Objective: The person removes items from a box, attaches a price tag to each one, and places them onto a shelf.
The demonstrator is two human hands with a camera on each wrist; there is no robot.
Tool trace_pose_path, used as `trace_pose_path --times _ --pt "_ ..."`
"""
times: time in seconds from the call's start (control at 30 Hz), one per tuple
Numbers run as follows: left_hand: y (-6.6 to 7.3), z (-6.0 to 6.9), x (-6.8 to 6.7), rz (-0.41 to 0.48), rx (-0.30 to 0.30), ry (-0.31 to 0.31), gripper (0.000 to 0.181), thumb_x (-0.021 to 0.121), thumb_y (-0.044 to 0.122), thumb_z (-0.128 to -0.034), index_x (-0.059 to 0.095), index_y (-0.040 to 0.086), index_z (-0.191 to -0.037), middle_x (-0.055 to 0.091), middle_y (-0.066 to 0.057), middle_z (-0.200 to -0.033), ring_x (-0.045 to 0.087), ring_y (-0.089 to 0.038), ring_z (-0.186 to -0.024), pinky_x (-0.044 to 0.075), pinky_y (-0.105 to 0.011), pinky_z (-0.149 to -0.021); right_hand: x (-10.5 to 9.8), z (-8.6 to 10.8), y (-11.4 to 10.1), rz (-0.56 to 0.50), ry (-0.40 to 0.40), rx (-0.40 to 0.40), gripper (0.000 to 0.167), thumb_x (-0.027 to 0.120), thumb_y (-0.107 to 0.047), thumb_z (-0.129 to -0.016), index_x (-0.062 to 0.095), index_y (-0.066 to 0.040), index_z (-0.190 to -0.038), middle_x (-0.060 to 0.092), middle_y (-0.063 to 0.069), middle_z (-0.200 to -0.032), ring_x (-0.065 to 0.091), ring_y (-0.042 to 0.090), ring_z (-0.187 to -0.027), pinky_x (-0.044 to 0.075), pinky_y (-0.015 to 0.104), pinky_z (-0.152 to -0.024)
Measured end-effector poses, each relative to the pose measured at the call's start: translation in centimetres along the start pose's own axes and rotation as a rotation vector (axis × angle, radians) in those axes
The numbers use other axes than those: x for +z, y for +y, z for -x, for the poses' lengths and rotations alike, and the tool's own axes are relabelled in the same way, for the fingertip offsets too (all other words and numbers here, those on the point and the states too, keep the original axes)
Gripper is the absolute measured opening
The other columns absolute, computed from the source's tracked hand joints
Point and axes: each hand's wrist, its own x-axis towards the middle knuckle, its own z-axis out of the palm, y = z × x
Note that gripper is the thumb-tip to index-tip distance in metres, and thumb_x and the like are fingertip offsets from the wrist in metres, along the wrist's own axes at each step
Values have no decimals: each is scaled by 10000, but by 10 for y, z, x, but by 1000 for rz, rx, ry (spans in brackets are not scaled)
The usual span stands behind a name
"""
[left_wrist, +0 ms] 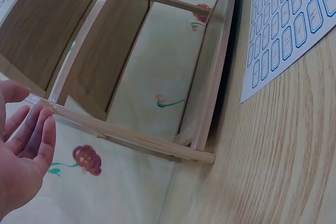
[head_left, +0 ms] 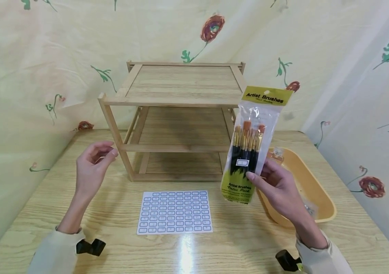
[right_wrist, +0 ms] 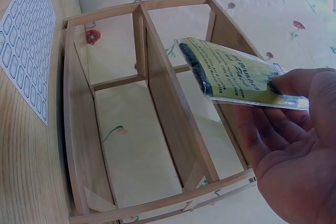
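Off-white sleeves (head_left: 55, 253) reach both wrists, each wrist with a small, blocky black attachment (head_left: 96, 247).

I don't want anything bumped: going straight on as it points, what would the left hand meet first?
The left hand would probably meet the wooden rack's left front post, right next to the hand in the head view; depth is unclear, so it might pass in front.

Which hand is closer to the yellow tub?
Right. The right hand, holding the brush pack, is by the left edge of the yellow tub; the left hand is farther away, beside the wooden rack.
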Motion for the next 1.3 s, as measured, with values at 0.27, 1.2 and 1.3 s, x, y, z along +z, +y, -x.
trace_pose_path --times 0.27,1.2,1.3 --pt "-4 -6 3 25 11 5 217 674 -134 -922 628 -178 -1130 697 -3 -864 665 -101 -790 558 -171 -728 1 -6 -1 19 10 -1 348 579 185 -952 595 123 -1294 737 108 -1108 718 171 -976 589 253 -782" --pt "-16 -15 12 24 9 -52 255 682 -112 -934 635 -130 -1184 705 36 -948 644 -120 -918 558 -181 -801 3 -23 0 24 16 -15 346 583 176 -955 574 151 -1301 741 76 -1106 716 151 -962 589 245 -785" --pt "-18 -15 12 -23 13 -67 251 682 -85 -948 634 -137 -1189 701 45 -949 637 -124 -906 555 -173 -793 4 -26 1 13 11 -20 347 582 177 -955 575 151 -1300 742 81 -1106 716 153 -963 587 243 -784"
